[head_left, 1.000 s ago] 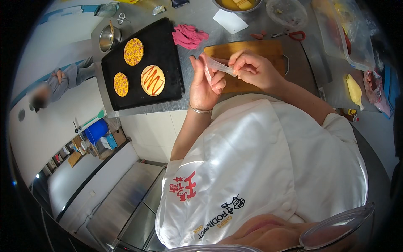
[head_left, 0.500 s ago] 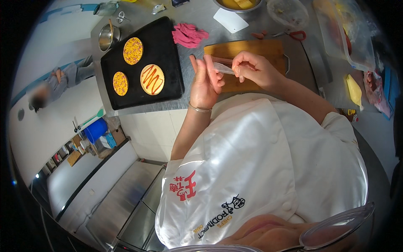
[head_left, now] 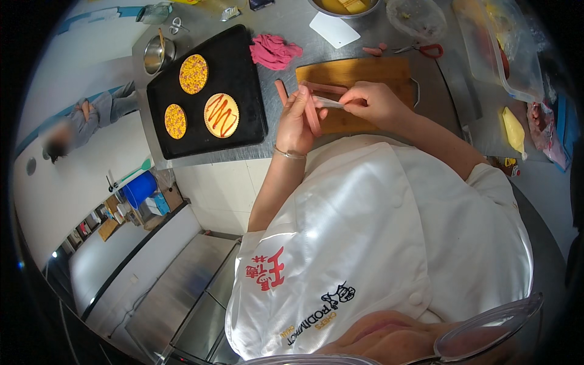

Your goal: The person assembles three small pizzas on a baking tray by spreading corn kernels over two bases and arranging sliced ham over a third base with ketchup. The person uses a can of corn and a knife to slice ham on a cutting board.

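Head view shows our left hand gripping a pink sausage upright, while our right hand pinches a strip of clear casing peeling off it. Just beyond lies the wooden cutting board with another sausage. Left of it, a black baking tray carries three round tarts. A pink cloth lies farther back.

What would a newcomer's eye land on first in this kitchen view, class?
Probably the black baking tray at upper left, carrying three round tart bases, the largest striped with red sauce. Next, at centre, the left hand holding a pink sausage while the right hand pinches its clear wrapper, above a wooden cutting board.
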`<action>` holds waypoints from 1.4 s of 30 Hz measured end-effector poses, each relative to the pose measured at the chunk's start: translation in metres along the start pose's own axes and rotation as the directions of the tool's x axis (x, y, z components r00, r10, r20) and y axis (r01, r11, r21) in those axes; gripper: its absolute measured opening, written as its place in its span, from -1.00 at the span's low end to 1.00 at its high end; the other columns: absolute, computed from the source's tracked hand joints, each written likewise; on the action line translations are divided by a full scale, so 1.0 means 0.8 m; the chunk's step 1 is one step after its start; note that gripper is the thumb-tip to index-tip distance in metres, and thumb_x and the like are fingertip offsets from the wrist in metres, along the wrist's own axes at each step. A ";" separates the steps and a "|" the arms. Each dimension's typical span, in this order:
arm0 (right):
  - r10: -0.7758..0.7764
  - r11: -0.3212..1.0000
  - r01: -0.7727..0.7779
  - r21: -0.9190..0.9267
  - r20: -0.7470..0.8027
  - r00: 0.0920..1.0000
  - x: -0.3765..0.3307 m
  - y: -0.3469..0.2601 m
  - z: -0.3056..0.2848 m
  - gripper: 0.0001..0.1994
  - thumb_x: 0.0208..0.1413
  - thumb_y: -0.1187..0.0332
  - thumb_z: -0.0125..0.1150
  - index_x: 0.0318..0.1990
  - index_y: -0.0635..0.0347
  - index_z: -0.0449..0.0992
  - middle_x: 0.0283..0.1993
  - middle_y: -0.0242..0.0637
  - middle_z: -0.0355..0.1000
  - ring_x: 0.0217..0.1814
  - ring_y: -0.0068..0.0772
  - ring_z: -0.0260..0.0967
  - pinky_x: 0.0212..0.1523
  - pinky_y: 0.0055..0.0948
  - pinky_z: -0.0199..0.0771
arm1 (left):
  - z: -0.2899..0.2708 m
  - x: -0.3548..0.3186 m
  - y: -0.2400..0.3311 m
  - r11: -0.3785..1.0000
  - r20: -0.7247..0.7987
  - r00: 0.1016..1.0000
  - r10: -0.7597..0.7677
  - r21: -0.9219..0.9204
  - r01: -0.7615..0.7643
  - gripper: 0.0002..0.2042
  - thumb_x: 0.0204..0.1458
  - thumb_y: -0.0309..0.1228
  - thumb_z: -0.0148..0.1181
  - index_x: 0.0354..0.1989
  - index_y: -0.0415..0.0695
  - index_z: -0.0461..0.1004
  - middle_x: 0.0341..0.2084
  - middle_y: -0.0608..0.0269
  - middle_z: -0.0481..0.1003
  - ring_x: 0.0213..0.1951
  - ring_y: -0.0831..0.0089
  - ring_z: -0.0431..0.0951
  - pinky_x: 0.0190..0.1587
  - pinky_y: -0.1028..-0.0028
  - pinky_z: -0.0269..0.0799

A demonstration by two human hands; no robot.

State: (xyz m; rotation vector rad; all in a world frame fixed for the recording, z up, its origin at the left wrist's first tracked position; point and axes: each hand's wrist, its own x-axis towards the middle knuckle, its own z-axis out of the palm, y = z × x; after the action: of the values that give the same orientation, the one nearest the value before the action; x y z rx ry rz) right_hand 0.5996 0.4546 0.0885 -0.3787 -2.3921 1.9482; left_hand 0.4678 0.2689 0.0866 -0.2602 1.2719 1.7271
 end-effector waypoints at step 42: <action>0.342 0.899 -0.360 0.250 0.111 0.933 -0.044 0.011 -0.076 -0.93 0.22 0.42 0.26 -0.29 0.17 0.52 -0.30 -0.55 0.36 -0.27 -0.69 0.27 -0.17 -0.60 0.29 | -0.030 -0.001 0.042 0.914 0.374 0.918 0.134 -0.404 0.031 -0.78 0.33 -0.36 -0.02 -0.03 -0.17 0.52 0.30 -0.03 0.40 0.42 -0.09 0.24 0.44 -0.05 0.15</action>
State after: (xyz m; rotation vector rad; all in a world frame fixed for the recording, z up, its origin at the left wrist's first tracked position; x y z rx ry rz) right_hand 0.6463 0.5068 0.0976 -0.7915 -2.1698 2.4295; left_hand 0.4342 0.2478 0.0978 -0.1027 0.6267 1.9600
